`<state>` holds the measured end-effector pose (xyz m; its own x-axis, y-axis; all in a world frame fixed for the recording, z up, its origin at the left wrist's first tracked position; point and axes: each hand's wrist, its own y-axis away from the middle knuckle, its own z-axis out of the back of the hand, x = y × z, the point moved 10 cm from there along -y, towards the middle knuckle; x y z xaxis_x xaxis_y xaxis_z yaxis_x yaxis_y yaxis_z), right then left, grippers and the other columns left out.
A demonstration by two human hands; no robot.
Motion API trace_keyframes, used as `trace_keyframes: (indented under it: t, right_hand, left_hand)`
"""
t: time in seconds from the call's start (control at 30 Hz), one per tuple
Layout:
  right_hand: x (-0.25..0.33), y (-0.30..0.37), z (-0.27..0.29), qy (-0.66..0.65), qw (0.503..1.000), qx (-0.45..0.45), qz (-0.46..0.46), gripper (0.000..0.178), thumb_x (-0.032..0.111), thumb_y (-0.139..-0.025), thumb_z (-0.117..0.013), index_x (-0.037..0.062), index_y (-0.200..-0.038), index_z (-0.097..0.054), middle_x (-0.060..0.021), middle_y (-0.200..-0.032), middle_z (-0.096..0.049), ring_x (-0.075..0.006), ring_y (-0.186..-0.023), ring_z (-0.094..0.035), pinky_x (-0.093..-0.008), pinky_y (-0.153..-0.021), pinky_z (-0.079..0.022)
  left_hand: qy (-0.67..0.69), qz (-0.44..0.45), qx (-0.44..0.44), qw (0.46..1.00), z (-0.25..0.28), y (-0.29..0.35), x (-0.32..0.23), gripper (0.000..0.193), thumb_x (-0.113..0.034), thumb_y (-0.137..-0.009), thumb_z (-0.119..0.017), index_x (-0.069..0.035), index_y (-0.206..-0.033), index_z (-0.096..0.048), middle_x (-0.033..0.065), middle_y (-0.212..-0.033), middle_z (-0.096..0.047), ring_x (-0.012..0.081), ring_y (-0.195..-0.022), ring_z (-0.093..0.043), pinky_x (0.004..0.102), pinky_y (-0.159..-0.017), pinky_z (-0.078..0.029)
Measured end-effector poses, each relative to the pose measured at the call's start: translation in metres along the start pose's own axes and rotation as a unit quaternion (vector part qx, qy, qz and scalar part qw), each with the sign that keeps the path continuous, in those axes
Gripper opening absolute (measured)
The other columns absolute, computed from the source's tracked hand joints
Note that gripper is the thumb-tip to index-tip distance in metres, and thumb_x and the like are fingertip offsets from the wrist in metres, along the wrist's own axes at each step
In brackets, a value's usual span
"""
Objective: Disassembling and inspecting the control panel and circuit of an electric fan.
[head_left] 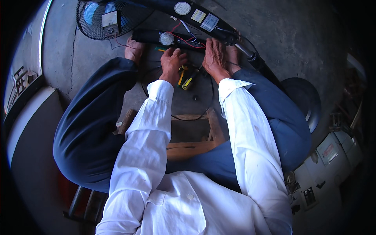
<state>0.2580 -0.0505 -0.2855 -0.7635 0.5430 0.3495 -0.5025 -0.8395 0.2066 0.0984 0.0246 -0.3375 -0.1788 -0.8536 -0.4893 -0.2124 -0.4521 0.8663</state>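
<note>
In front of me lies a long black housing (150, 36) with a round, pale disc (166, 38) set in it and thin red wires on its right part. My right hand (214, 58) grips the right end of this housing, fingers over its edge. Just below the housing's middle is my left hand (172, 62), its fingers curled; whatever they pinch is hidden. A small green-tipped tool (159, 49) lies by the left fingertips. Between my hands on the floor are a yellow-handled tool (182, 74) and a yellow-and-black cutter (189, 81).
A fan (117, 17) in a wire cage lies at the far left, a small box (111, 22) on it. Its black stand (219, 25) slants to a round base (301, 98) at right. A black cable (213, 92) loops near a wooden stool (214, 125). My bare feet flank the housing.
</note>
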Motion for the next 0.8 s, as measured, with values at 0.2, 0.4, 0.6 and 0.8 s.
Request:
trace_keyframes:
  t: [0.2, 0.4, 0.6, 0.8]
  right_hand:
    - [-0.003, -0.003, 0.004, 0.01, 0.999, -0.027, -0.016, 0.066, 0.0, -0.079, -0.061, -0.0052, -0.141, -0.038, -0.028, -0.139, -0.042, -0.0453, -0.13, -0.042, -0.0494, -0.113, -0.033]
    - [-0.009, 0.006, 0.012, 0.056, 0.996, -0.001, -0.064, 0.086, 0.009, -0.071, -0.078, -0.0013, -0.144, -0.033, -0.0229, -0.14, -0.04, -0.0407, -0.134, -0.04, -0.0488, -0.114, -0.033]
    - [0.011, 0.032, 0.023, -0.048, 0.995, -0.044, -0.072, 0.056, 0.005, -0.082, -0.061, -0.003, -0.135, -0.043, -0.0271, -0.134, -0.044, -0.0431, -0.124, -0.046, -0.0485, -0.105, -0.039]
    - [-0.023, 0.064, -0.03, -0.149, 0.976, -0.023, -0.16, 0.032, 0.006, -0.081, -0.063, -0.0015, -0.112, -0.058, -0.026, -0.115, -0.059, -0.0418, -0.108, -0.058, -0.0446, -0.094, -0.046]
  left_hand:
    - [0.001, 0.001, -0.026, 1.0, 0.007, 0.009, -0.001, 0.047, -0.014, -0.099, -0.06, 0.006, -0.139, -0.043, 0.0203, -0.124, -0.061, 0.0321, -0.108, -0.066, 0.0407, -0.087, -0.058]
    - [-0.033, -0.027, -0.076, 0.996, 0.037, 0.026, 0.001, 0.034, -0.013, -0.099, -0.059, 0.003, -0.128, -0.054, 0.0158, -0.111, -0.066, 0.0255, -0.091, -0.068, 0.0352, -0.074, -0.059]
    - [-0.174, -0.109, -0.24, 0.949, 0.126, 0.035, 0.0, 0.029, -0.015, -0.092, -0.059, 0.0, -0.115, -0.067, 0.0189, -0.109, -0.07, 0.0328, -0.101, -0.067, 0.0401, -0.093, -0.051]
    - [-0.258, -0.098, -0.229, 0.934, 0.13, 0.061, 0.014, 0.029, -0.014, -0.092, -0.056, 0.0, -0.114, -0.067, 0.0206, -0.111, -0.07, 0.0348, -0.104, -0.067, 0.0402, -0.095, -0.05]
